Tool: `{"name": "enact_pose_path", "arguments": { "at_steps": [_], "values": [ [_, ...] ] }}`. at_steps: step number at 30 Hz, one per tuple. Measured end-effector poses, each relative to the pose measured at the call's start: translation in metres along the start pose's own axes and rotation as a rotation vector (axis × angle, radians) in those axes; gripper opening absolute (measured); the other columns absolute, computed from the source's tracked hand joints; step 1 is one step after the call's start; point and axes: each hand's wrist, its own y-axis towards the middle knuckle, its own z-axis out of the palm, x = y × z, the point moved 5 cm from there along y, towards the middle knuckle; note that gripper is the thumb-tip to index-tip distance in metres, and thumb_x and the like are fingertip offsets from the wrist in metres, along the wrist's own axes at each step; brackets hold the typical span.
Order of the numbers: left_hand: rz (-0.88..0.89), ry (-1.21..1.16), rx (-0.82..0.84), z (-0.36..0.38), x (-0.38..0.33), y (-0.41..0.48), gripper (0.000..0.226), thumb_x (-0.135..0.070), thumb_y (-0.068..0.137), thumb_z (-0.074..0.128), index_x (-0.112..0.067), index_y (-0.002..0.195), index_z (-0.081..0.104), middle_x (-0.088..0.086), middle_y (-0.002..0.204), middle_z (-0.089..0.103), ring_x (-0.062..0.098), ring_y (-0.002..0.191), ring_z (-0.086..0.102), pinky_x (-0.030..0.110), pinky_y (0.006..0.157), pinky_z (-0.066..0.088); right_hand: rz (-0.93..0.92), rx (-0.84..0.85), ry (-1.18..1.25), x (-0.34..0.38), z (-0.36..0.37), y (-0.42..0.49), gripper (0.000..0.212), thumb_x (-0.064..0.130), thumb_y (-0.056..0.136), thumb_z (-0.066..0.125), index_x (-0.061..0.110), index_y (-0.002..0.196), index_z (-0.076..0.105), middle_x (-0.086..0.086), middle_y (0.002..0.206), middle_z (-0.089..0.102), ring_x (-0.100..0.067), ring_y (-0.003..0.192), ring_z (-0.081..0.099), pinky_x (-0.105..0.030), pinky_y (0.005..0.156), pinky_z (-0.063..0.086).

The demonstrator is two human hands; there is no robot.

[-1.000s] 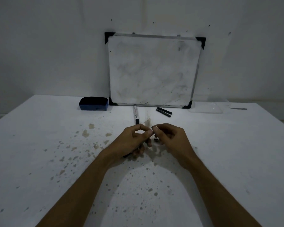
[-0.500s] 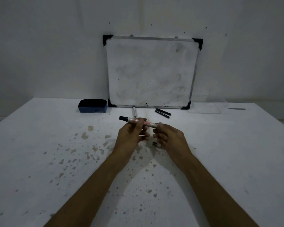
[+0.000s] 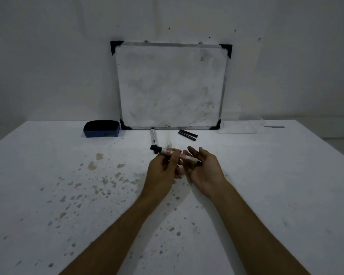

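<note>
My left hand (image 3: 163, 171) holds a white marker (image 3: 185, 156) with red print and a black cap, lying roughly level above the table with the cap pointing left. My right hand (image 3: 206, 168) is just to the right of it, palm turned up and fingers spread, with the marker's right end over its palm. A smudged whiteboard (image 3: 171, 86) with black corners leans on the wall behind. A second white marker (image 3: 153, 136) lies on the table in front of the board.
A blue eraser (image 3: 102, 128) sits at the board's left foot. Two black caps or pens (image 3: 187, 134) lie right of the second marker. A clear plastic piece (image 3: 240, 128) rests at the back right. The white table (image 3: 68, 195) is speckled with brown stains.
The marker came up from between my hands and now lies level in my left hand. My right hand has uncurled and turned palm up under its right end.
</note>
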Motion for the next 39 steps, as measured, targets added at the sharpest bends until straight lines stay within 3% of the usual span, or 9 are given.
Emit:
{"name": "enact_pose_path", "arguments": {
  "at_steps": [4, 11, 14, 19, 24, 27, 31, 36, 39],
  "values": [
    [-0.037, -0.043, -0.137, -0.017, 0.006, 0.008, 0.022, -0.041, 0.105, 0.053, -0.026, 0.107, 0.07, -0.01, 0.083, 0.073, 0.004, 0.056, 0.064, 0.018, 0.045, 0.048, -0.013, 0.046, -0.21, 0.005, 0.0, -0.003, 0.028, 0.02, 0.105, 0.05, 0.0, 0.102, 0.07, -0.014, 0.084, 0.074, -0.024, 0.075, 0.069, -0.032, 0.072, 0.054],
    [-0.159, -0.111, -0.202, -0.03, 0.019, 0.019, 0.036, -0.052, 0.103, 0.052, -0.022, 0.092, 0.068, -0.009, 0.063, 0.067, 0.009, 0.05, 0.058, 0.024, 0.044, 0.043, -0.087, 0.083, -0.489, 0.011, 0.0, 0.003, 0.021, 0.01, 0.099, 0.061, -0.003, 0.107, 0.076, -0.008, 0.075, 0.067, -0.014, 0.06, 0.057, -0.024, 0.056, 0.044],
    [-0.196, -0.106, -0.203, -0.035, 0.021, 0.021, 0.043, -0.055, 0.104, 0.047, -0.017, 0.097, 0.066, -0.006, 0.056, 0.064, 0.009, 0.051, 0.058, 0.025, 0.046, 0.043, -0.222, 0.1, -0.752, 0.029, -0.007, 0.0, 0.016, 0.016, 0.095, 0.069, 0.009, 0.102, 0.082, -0.007, 0.084, 0.077, -0.012, 0.062, 0.062, -0.024, 0.056, 0.046],
    [-0.227, -0.002, -0.171, -0.044, 0.012, 0.027, 0.049, -0.05, 0.105, 0.05, -0.008, 0.096, 0.071, -0.001, 0.063, 0.068, 0.01, 0.05, 0.06, 0.028, 0.05, 0.046, -0.466, 0.032, -0.939, 0.063, -0.029, -0.005, 0.014, 0.012, 0.096, 0.07, 0.016, 0.102, 0.082, -0.004, 0.086, 0.081, -0.007, 0.058, 0.062, -0.02, 0.049, 0.045],
    [-0.218, 0.274, 0.005, -0.027, -0.001, 0.039, 0.041, -0.044, 0.101, 0.061, -0.007, 0.089, 0.075, 0.001, 0.062, 0.067, 0.011, 0.048, 0.057, 0.024, 0.05, 0.048, -0.582, -0.028, -0.861, 0.072, -0.04, -0.002, 0.015, 0.012, 0.096, 0.07, 0.014, 0.105, 0.081, 0.001, 0.084, 0.08, -0.003, 0.06, 0.063, -0.016, 0.053, 0.048],
    [-0.167, 0.53, 0.066, -0.007, -0.008, 0.053, 0.04, -0.044, 0.092, 0.074, -0.005, 0.095, 0.079, 0.0, 0.065, 0.072, 0.001, 0.046, 0.064, 0.017, 0.05, 0.05, -0.614, -0.056, -0.871, 0.071, -0.041, 0.002, 0.014, 0.014, 0.095, 0.071, 0.016, 0.105, 0.08, 0.002, 0.086, 0.08, -0.002, 0.063, 0.066, -0.017, 0.057, 0.051],
    [-0.125, 0.748, -0.002, 0.018, -0.007, 0.058, 0.057, -0.052, 0.078, 0.085, -0.007, 0.11, 0.073, 0.005, 0.097, 0.076, 0.019, 0.089, 0.073, 0.031, 0.076, 0.058, -0.648, -0.06, -0.89, 0.072, -0.044, 0.003, 0.017, 0.016, 0.096, 0.071, 0.016, 0.112, 0.078, 0.003, 0.089, 0.081, -0.003, 0.07, 0.072, -0.017, 0.063, 0.056],
    [-0.099, 0.854, 0.042, 0.038, 0.002, 0.051, 0.033, -0.041, 0.081, 0.085, -0.009, 0.088, 0.077, 0.003, 0.083, 0.076, 0.017, 0.077, 0.072, 0.036, 0.073, 0.063, -0.728, -0.192, -1.056, 0.084, -0.052, 0.001, 0.019, 0.022, 0.099, 0.066, 0.02, 0.116, 0.075, 0.008, 0.09, 0.077, -0.008, 0.081, 0.073, -0.03, 0.081, 0.061],
    [-0.096, 0.883, 0.031, 0.041, 0.0, 0.046, 0.032, -0.041, 0.085, 0.081, -0.01, 0.092, 0.074, 0.002, 0.086, 0.074, 0.018, 0.081, 0.071, 0.033, 0.072, 0.059, -0.8, -0.253, -1.17, 0.091, -0.052, -0.007, 0.018, 0.024, 0.1, 0.065, 0.022, 0.114, 0.076, 0.005, 0.103, 0.072, -0.002, 0.085, 0.065, -0.016, 0.076, 0.052]
  ]
}}
